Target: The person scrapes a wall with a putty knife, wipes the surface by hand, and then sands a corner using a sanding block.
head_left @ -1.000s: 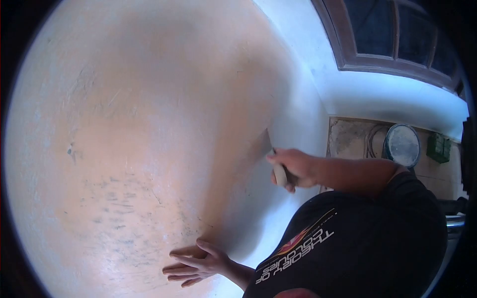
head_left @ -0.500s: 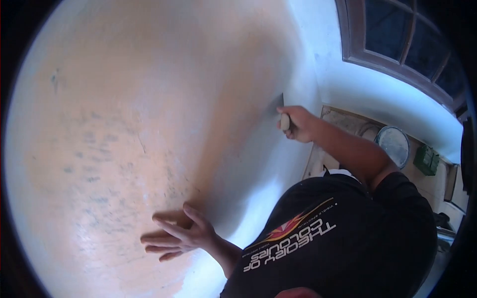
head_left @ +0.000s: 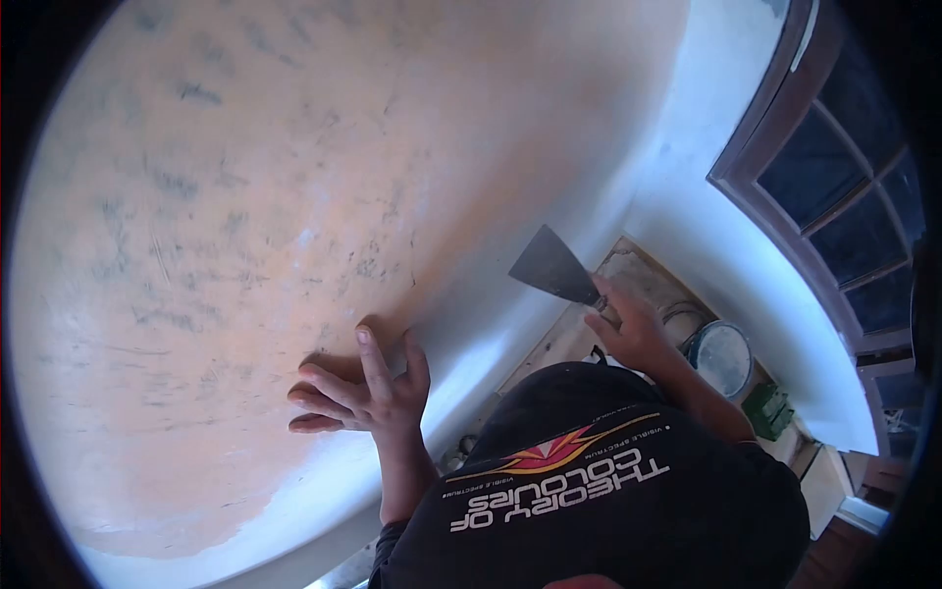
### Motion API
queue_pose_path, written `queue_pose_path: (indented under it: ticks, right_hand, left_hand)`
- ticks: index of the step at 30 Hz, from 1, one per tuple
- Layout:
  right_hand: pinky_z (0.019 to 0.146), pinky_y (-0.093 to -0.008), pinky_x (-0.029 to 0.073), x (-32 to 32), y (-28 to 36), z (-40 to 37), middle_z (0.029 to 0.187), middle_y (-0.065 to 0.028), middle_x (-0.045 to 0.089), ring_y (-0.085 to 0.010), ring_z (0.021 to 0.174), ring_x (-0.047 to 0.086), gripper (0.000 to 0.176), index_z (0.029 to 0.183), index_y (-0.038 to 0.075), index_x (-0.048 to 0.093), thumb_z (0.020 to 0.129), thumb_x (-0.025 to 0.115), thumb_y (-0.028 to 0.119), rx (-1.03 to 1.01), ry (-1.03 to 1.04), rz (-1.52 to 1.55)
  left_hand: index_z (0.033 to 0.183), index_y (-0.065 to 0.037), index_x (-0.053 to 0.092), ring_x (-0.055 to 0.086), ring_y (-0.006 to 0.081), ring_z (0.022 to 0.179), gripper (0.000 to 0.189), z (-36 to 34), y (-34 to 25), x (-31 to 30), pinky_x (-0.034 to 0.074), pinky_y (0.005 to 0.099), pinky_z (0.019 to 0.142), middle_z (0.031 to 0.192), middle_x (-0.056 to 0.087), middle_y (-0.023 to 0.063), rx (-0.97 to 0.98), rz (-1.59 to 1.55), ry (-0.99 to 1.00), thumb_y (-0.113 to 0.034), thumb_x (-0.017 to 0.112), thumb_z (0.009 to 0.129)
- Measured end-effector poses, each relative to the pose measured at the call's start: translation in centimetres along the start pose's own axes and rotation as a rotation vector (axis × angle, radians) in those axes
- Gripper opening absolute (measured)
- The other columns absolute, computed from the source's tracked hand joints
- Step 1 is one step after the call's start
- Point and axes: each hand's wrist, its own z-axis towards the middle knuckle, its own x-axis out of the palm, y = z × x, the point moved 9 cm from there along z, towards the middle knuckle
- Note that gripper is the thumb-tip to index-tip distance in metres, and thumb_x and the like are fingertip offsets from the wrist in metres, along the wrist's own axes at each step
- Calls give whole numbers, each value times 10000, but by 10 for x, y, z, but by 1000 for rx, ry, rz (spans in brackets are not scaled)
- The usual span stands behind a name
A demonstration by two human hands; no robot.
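Note:
My right hand [head_left: 628, 322] is wrapped round the handle of a scraper [head_left: 554, 265], whose broad metal blade points up and left. The blade appears in front of the wall; whether it touches is unclear. Lower on the wall [head_left: 245, 226], my left hand [head_left: 378, 388] has its fingers spread, with the fingertips at the surface and nothing held. That wall is peach-coloured with dark smudges, and has whitish areas along its lower and right edges.
A round bucket [head_left: 721, 358] with pale residue stands on the floor at the right, beside a green box [head_left: 767, 410]. Further right, a brown-framed window [head_left: 834, 211] is set in a pale wall [head_left: 775, 285].
My right hand has come down closer to my body, and the scraper's blade now shows fully. My left hand has turned, its fingers still spread. The whole view has shifted and tilted.

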Motion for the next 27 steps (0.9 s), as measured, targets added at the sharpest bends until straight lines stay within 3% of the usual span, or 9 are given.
queue_pose_path:
  ticks: [2,6,13,18,21,25,27]
  right_hand:
    - [834,-448,509,5,11,7,1094,-171,671,-374,998,654,497,1437,111,506,958,597,207,3,84,57]
    - [833,-416,519,11,11,29,1093,-163,684,-349,953,668,457,1392,79,553,951,607,184,43,208,-10]
    - [754,-367,531,7,-28,44,918,-184,699,-321,821,687,347,1243,24,669,913,675,134,-13,68,42]
    - [697,-342,531,-9,12,65,864,-176,693,-289,739,683,306,1170,23,714,870,733,78,-217,48,110]
    - [665,-340,528,-10,27,72,842,-170,682,-287,716,673,307,1174,25,712,879,734,103,-309,39,3]
    - [629,-354,520,-19,12,69,806,-148,668,-299,683,653,296,1172,38,717,887,723,120,-250,17,54]
    - [623,-360,519,-11,34,66,799,-143,666,-298,678,652,297,1169,43,718,886,726,131,-299,1,59]
  left_hand:
    - [1490,-289,480,-9,526,1507,734,-11,1,2,-99,721,1120,1612,137,333,-13,-29,37,-612,635,850]
    - [1526,-302,417,-87,547,1491,802,-31,7,2,-112,722,1115,1622,27,338,-49,-60,104,-581,687,824]
    - [1590,-274,268,-132,563,1475,932,-57,37,-3,-99,721,1117,1606,-35,371,-259,-99,173,-607,685,826]
    - [1583,-227,285,1,534,1502,974,-56,32,-18,52,681,1169,1616,68,342,-335,-44,268,-537,766,794]
    - [1579,-213,300,-29,533,1502,953,-60,33,-19,31,683,1166,1612,39,355,-390,-84,278,-578,734,813]
    - [1581,-209,303,-98,521,1499,965,-31,20,-16,-45,685,1155,1611,-7,361,-381,-119,265,-654,690,818]
    - [1599,-156,246,-123,516,1496,1054,-8,1,-11,-95,695,1132,1614,-51,352,-230,-73,247,-699,677,805]
